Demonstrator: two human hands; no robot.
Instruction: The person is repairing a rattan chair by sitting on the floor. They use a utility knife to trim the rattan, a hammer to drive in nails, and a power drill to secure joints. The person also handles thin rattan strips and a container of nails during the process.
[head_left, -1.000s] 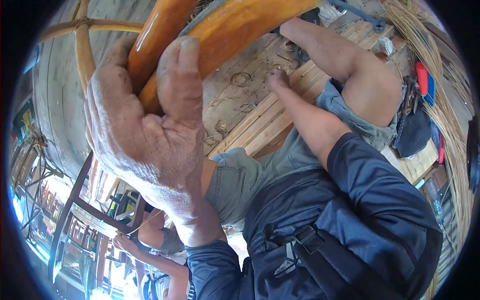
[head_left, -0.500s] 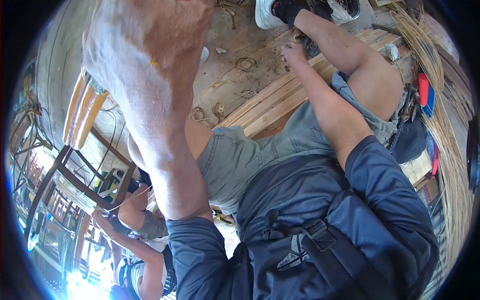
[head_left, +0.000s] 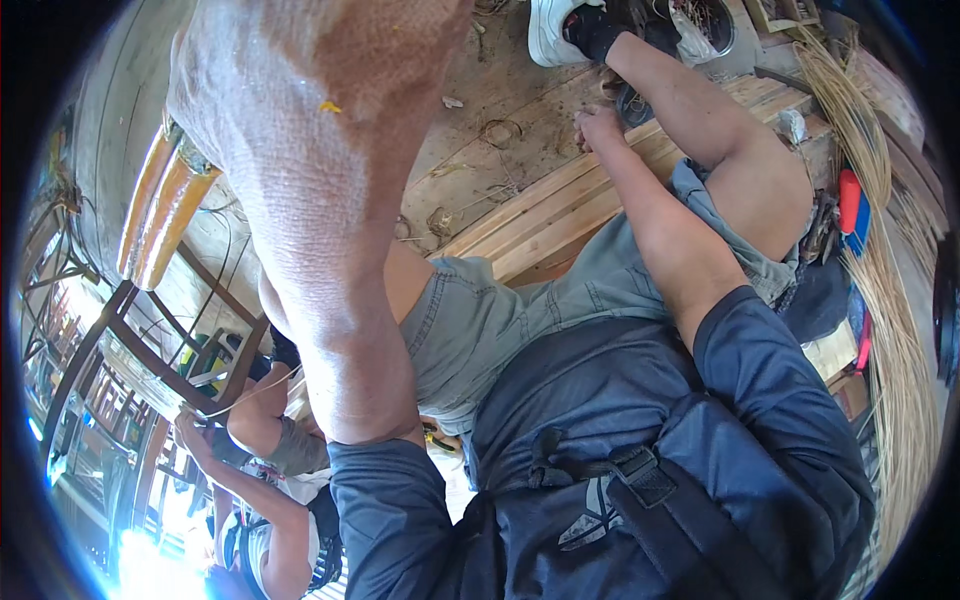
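Observation:
My left hand [head_left: 310,90] is raised very close at the upper left, its back filling much of the view, with the fingers hidden. Beside its outer edge stick out glossy orange-brown rods [head_left: 165,215]; whether the fingers grip them is hidden. My right hand [head_left: 600,127] is low over the floor, beside a stack of pale wooden strips [head_left: 560,215]. Its fingers are curled in, and anything inside them is too small to make out. A dark object [head_left: 635,108] lies just past that hand, near my leg.
Long thin straw-coloured cane strands [head_left: 890,330] hang down the right side, near a red handle [head_left: 849,200]. Loose curled strips [head_left: 500,130] lie on the wooden floor [head_left: 460,170]. At lower left a person [head_left: 265,500] works by a dark chair frame [head_left: 175,365]. A metal basin [head_left: 715,30] stands at the top right.
My left hand looks larger and has shifted slightly up and to the right. My right hand stays by the wooden strips, while the whole view has shifted a little.

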